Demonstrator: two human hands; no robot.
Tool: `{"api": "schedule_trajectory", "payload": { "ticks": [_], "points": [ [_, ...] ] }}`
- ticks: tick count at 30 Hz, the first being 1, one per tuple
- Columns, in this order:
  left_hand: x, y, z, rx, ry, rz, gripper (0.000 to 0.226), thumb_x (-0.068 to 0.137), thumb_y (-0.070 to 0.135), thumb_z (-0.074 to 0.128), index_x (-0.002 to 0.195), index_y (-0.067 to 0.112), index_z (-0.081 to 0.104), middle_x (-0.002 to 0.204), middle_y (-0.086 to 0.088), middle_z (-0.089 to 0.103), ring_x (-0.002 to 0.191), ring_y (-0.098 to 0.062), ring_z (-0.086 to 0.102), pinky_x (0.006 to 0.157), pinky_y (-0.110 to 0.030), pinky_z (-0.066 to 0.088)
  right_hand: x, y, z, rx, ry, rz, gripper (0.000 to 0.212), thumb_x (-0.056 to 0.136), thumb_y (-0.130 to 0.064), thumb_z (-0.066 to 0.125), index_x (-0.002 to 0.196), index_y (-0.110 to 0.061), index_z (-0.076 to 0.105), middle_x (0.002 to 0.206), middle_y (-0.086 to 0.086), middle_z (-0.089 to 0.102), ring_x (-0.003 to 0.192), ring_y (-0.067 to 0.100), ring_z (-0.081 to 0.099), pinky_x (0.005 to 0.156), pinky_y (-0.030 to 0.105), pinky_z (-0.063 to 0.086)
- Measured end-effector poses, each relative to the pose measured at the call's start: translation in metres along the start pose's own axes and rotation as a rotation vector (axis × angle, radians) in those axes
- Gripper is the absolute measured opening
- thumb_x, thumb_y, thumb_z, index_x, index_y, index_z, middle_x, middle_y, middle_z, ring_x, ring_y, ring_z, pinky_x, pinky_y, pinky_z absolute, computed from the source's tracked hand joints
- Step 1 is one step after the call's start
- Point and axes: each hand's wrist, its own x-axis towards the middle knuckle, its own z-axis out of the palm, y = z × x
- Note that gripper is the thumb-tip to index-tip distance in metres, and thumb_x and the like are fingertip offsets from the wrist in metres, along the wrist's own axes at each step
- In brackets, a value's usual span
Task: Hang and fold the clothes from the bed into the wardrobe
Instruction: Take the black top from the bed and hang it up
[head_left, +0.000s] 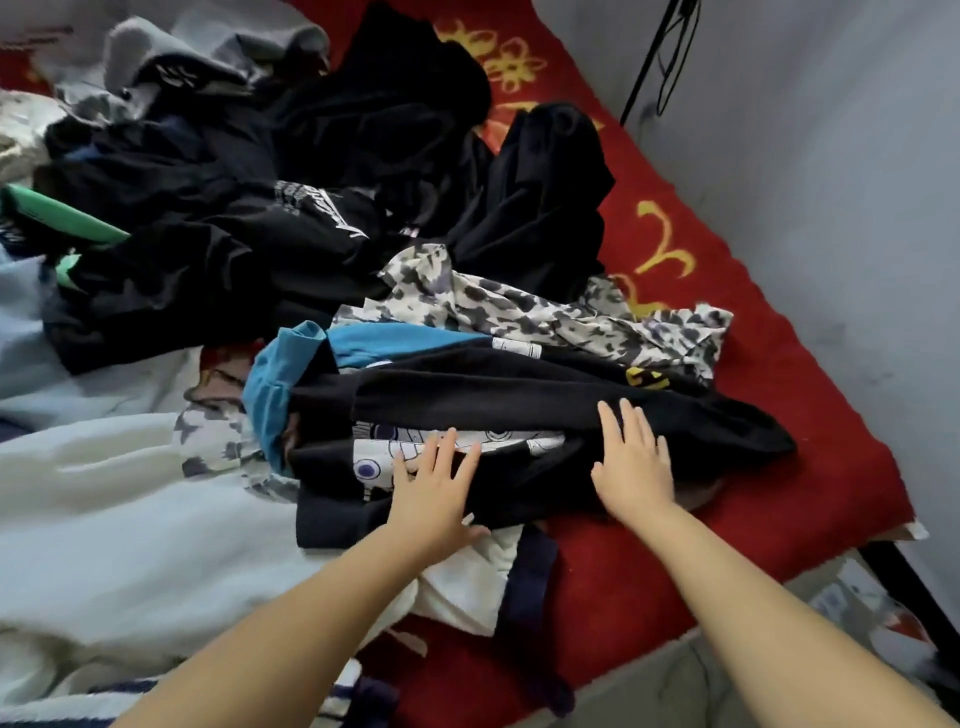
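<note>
A black garment with a white cartoon print (519, 410) lies folded lengthwise across the near part of the bed. My left hand (434, 493) presses flat on its left part, fingers spread over the print. Flat on its right part rests my right hand (631, 467), fingers straight. A blue-lined piece (280, 384) sticks out at its left end. Behind it lies a white shirt with dark blotches (545, 312), and beyond that a heap of black clothes (311, 208).
The bed carries a red blanket with yellow patterns (727, 405). White and pale bedding (130, 519) fills the left. A grey hooded garment (197, 57) lies at the far left. A grey wall (831, 156) runs along the right; a black bed frame leg (904, 592) shows below.
</note>
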Motion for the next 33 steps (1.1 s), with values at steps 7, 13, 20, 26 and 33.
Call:
{"api": "schedule_trajectory", "payload": {
  "ticks": [7, 13, 20, 26, 33],
  "points": [
    [0.038, -0.009, 0.027, 0.047, 0.173, -0.061, 0.038, 0.093, 0.024, 0.045, 0.131, 0.02, 0.04, 0.144, -0.003, 0.035, 0.133, -0.023, 0.034, 0.112, -0.057, 0.011, 0.058, 0.034, 0.018, -0.061, -0.016, 0.053, 0.037, 0.095, -0.015, 0.048, 0.132, -0.02, 0.043, 0.151, 0.008, 0.031, 0.144, 0.024, 0.018, 0.118, 0.048, 0.008],
    [0.043, -0.024, -0.01, -0.158, 0.289, -0.001, 0.024, 0.096, 0.021, 0.041, 0.119, 0.018, 0.048, 0.112, -0.001, 0.058, 0.107, -0.024, 0.052, 0.086, -0.036, 0.032, 0.056, 0.04, -0.023, 0.359, 0.19, 0.151, 0.011, 0.096, -0.006, 0.036, 0.101, -0.015, 0.033, 0.082, 0.016, 0.055, 0.076, 0.034, 0.051, 0.068, 0.04, 0.038],
    [-0.042, -0.054, -0.096, -0.453, 0.421, -0.096, 0.009, 0.085, 0.019, 0.053, 0.089, 0.011, 0.052, 0.081, -0.007, 0.06, 0.081, -0.029, 0.056, 0.07, -0.04, 0.042, 0.024, 0.039, -0.16, 0.799, 0.415, 0.049, 0.006, 0.094, -0.013, 0.044, 0.096, -0.018, 0.044, 0.091, 0.002, 0.052, 0.082, 0.022, 0.043, 0.062, 0.024, 0.023],
    [-0.153, -0.057, -0.183, -0.624, 0.698, -0.207, 0.005, 0.088, 0.014, 0.051, 0.088, 0.017, 0.055, 0.069, 0.004, 0.055, 0.072, -0.022, 0.052, 0.064, -0.034, 0.033, -0.038, -0.001, -0.283, 1.191, 0.348, -0.115, 0.006, 0.095, -0.017, 0.045, 0.098, -0.019, 0.049, 0.091, 0.0, 0.053, 0.087, 0.018, 0.051, 0.074, 0.03, 0.041],
    [-0.298, -0.072, -0.229, -0.698, 0.975, -0.325, 0.022, 0.08, 0.034, 0.038, 0.09, 0.024, 0.055, 0.072, 0.005, 0.06, 0.071, -0.017, 0.057, 0.064, -0.035, 0.04, -0.158, -0.07, -0.381, 1.691, -0.131, -0.247, 0.02, 0.1, -0.017, 0.044, 0.094, -0.007, 0.06, 0.083, 0.01, 0.063, 0.068, 0.022, 0.063, 0.06, 0.032, 0.051]
  ]
}}
